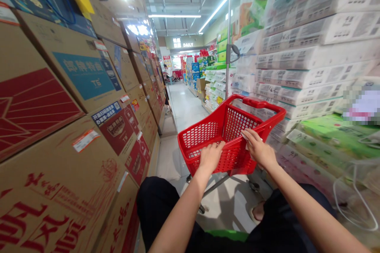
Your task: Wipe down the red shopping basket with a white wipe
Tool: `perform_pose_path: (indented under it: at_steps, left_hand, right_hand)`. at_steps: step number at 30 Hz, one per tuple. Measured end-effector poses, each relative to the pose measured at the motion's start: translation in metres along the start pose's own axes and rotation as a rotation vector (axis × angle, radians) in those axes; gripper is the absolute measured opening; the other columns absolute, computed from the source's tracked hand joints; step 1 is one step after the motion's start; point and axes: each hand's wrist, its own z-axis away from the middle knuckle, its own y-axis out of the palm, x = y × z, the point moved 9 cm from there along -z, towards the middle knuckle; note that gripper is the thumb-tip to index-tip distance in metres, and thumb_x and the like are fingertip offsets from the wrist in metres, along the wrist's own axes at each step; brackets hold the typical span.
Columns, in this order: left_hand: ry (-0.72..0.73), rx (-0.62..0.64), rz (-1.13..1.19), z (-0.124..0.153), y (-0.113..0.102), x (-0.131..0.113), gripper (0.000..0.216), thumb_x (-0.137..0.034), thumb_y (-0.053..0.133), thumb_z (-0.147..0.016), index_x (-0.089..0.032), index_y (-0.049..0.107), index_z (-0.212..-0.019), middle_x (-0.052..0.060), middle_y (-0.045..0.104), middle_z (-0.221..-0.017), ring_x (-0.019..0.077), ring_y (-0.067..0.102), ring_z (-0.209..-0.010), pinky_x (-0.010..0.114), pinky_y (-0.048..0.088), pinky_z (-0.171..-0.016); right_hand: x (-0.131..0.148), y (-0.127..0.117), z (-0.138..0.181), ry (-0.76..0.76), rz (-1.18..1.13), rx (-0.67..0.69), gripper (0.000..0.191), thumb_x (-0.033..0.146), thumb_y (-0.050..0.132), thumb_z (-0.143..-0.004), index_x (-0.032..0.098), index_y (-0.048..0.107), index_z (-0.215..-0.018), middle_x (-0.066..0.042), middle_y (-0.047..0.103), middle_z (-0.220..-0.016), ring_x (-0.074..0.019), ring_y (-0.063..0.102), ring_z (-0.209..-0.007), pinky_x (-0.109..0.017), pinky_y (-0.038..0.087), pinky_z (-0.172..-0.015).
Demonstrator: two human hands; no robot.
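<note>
In front of my knees stands a red plastic shopping cart [204, 130], turned at an angle, its perforated basket bare inside. My left hand [210, 157] has its fingers hooked over the near side rim. To its right, my right hand [259, 149] is at the same rim, closer to the cart's handle [264, 105]. Between its thumb and fingers is a small white tissue-like piece [244, 135], partly hidden by the hand. Its exact kind is unclear.
Stacked cardboard cartons [97, 166] wall the left side. Packs of tissue paper [297, 65] rise on the right, above green packs [332, 134]. A metal pole [228, 75] stands behind the cart. The tiled aisle [187, 106] runs back to a seated person [169, 72].
</note>
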Motion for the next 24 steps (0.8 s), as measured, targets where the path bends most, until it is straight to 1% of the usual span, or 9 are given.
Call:
perform_pose_path:
  at_steps: [3,5,6,8,10,12,15,20,24]
  left_hand:
    - [-0.056,-0.013,-0.026,0.005,0.006,0.009,0.045,-0.036,0.041,-0.102,-0.041,0.035,-0.146,0.002,0.065,-0.102,0.0172,0.064,-0.092,0.026,0.048,-0.076]
    - [-0.055,-0.021,-0.022,0.006,0.009,0.011,0.047,-0.037,0.04,-0.102,-0.042,0.032,-0.147,0.001,0.065,-0.102,0.0165,0.064,-0.09,0.025,0.047,-0.074]
    - [-0.049,-0.026,-0.02,0.006,0.01,0.012,0.047,-0.038,0.04,-0.102,-0.042,0.032,-0.148,0.002,0.065,-0.103,0.0164,0.064,-0.09,0.025,0.047,-0.073]
    - [-0.044,-0.039,-0.019,0.005,0.01,0.012,0.046,-0.039,0.04,-0.102,-0.04,0.034,-0.147,0.002,0.065,-0.103,0.0167,0.064,-0.091,0.025,0.047,-0.073]
    - [-0.044,-0.052,-0.017,0.005,0.009,0.013,0.043,-0.039,0.039,-0.102,-0.037,0.038,-0.145,0.003,0.065,-0.104,0.017,0.064,-0.092,0.025,0.047,-0.074]
    - [-0.043,-0.056,-0.01,0.004,0.009,0.013,0.041,-0.04,0.039,-0.102,-0.035,0.041,-0.143,0.003,0.066,-0.104,0.0171,0.064,-0.093,0.025,0.047,-0.075]
    - [-0.032,-0.057,-0.001,0.004,0.009,0.012,0.039,-0.04,0.038,-0.102,-0.035,0.044,-0.14,0.003,0.066,-0.105,0.0172,0.064,-0.093,0.025,0.047,-0.074]
    - [-0.046,-0.065,0.014,0.004,0.009,0.011,0.037,-0.041,0.037,-0.102,-0.034,0.047,-0.137,0.003,0.066,-0.103,0.0172,0.064,-0.092,0.025,0.047,-0.074]
    - [-0.051,-0.068,0.024,0.005,0.008,0.01,0.036,-0.04,0.038,-0.102,-0.034,0.048,-0.135,0.004,0.066,-0.103,0.0169,0.064,-0.093,0.024,0.047,-0.075]
  right_hand:
    - [0.013,-0.001,0.005,-0.023,-0.021,-0.026,0.075,0.026,0.042,-0.095,0.048,0.001,-0.154,0.003,0.028,-0.16,-0.0182,0.069,-0.098,-0.027,0.06,-0.057]
    - [0.031,0.001,0.011,-0.064,-0.048,-0.034,0.076,0.025,0.041,-0.095,0.045,-0.001,-0.155,0.002,0.026,-0.161,-0.0193,0.066,-0.107,-0.025,0.061,-0.059]
    - [0.042,0.003,0.015,-0.089,-0.065,-0.028,0.075,0.024,0.04,-0.095,0.044,-0.001,-0.155,0.002,0.026,-0.161,-0.0191,0.065,-0.108,-0.025,0.061,-0.06]
    - [0.062,0.008,0.023,-0.135,-0.095,0.002,0.075,0.023,0.04,-0.095,0.043,0.001,-0.156,0.002,0.025,-0.161,-0.0182,0.067,-0.105,-0.024,0.06,-0.06]
    - [0.076,0.012,0.027,-0.158,-0.108,0.032,0.075,0.021,0.04,-0.094,0.043,0.004,-0.156,0.001,0.024,-0.162,-0.0173,0.069,-0.097,-0.024,0.06,-0.057]
    - [0.08,0.013,0.028,-0.17,-0.102,0.051,0.077,0.018,0.04,-0.092,0.044,0.005,-0.155,0.002,0.023,-0.162,-0.0166,0.07,-0.091,-0.024,0.059,-0.053]
    - [0.075,0.01,0.028,-0.2,-0.096,0.068,0.08,0.014,0.04,-0.091,0.046,0.006,-0.155,0.003,0.021,-0.162,-0.0158,0.071,-0.089,-0.026,0.06,-0.057]
    - [0.068,0.005,0.029,-0.208,-0.095,0.079,0.083,0.014,0.044,-0.089,0.048,0.005,-0.154,0.001,0.018,-0.162,-0.0175,0.071,-0.094,-0.027,0.062,-0.063]
    - [0.073,0.0,0.029,-0.227,-0.104,0.07,0.085,0.014,0.044,-0.088,0.048,0.002,-0.154,0.004,0.024,-0.161,-0.0179,0.068,-0.106,-0.027,0.062,-0.067]
